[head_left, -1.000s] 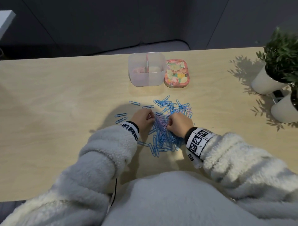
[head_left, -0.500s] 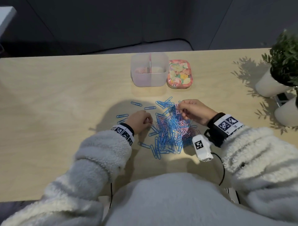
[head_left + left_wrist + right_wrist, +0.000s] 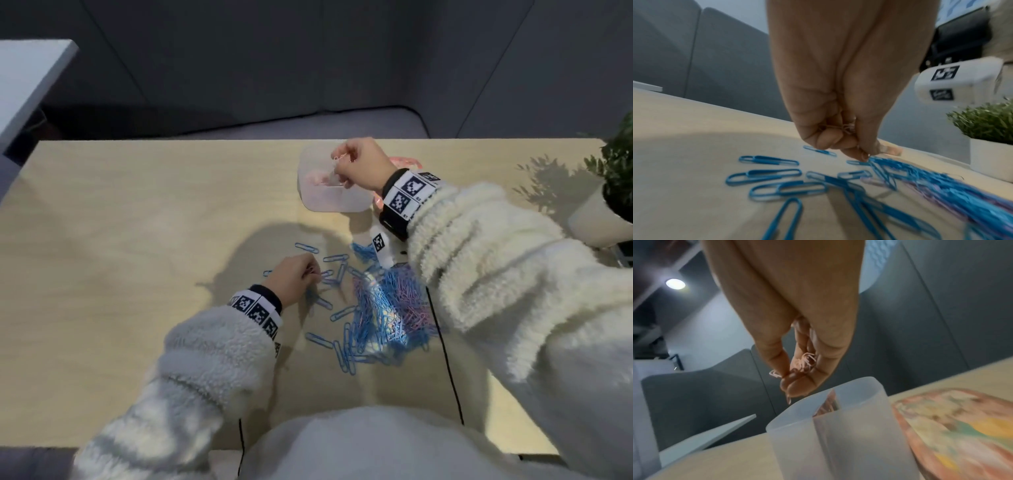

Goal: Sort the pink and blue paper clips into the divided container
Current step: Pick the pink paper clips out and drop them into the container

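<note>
Above translucent plastic divided container [image 3: 334, 200], small bunch of pink paper clips [image 3: 804, 362] pinched in curled right hand [image 3: 363, 164]. Release best made low, over pink-filled left compartment. Left hand [image 3: 294, 279] curled round more pink clips beside mixed pink-and-blue clip pile [image 3: 387, 308] on pale wooden desk [image 3: 137, 240].

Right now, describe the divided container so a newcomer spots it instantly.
On the wooden table, look at the far edge, under the right hand. The divided container is the translucent frosted tub with pink clips inside; unlike the flat floral lid beside it, it is tall-walled and see-through.
</note>
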Motion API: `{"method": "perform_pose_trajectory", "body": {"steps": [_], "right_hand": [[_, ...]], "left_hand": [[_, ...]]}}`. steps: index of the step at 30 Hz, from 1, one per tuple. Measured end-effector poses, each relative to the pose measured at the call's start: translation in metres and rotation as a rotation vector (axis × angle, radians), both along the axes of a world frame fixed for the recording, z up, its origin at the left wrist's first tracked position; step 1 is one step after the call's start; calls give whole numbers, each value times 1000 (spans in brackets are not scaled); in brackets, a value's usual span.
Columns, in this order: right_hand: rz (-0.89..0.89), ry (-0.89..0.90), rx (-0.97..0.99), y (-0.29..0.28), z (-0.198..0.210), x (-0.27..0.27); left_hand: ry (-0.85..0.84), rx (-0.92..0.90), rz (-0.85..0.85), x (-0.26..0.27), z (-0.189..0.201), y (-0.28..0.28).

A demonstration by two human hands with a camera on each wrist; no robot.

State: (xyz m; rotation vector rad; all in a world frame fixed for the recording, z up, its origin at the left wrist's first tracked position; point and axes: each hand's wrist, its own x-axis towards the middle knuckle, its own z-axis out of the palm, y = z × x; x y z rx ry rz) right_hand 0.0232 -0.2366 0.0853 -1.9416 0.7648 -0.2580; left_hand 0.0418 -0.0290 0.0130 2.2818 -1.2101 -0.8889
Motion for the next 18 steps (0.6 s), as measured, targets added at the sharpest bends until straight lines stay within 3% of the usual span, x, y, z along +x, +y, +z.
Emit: {"method": "perform_pose_trajectory", "body": {"steps": [3, 8, 14, 18], "right_hand": [[74, 53, -181, 1, -6, 23], [192, 150, -158, 2, -16, 32], [-21, -131, -186, -7, -22, -16], [-53, -118, -66, -4, -42, -74]], "left_hand": [[26, -31, 9, 12, 8, -3], [62, -129, 76, 31, 27, -22], [-292, -287, 65, 59, 47, -87], [-406, -130, 5, 75, 49, -128]]}}
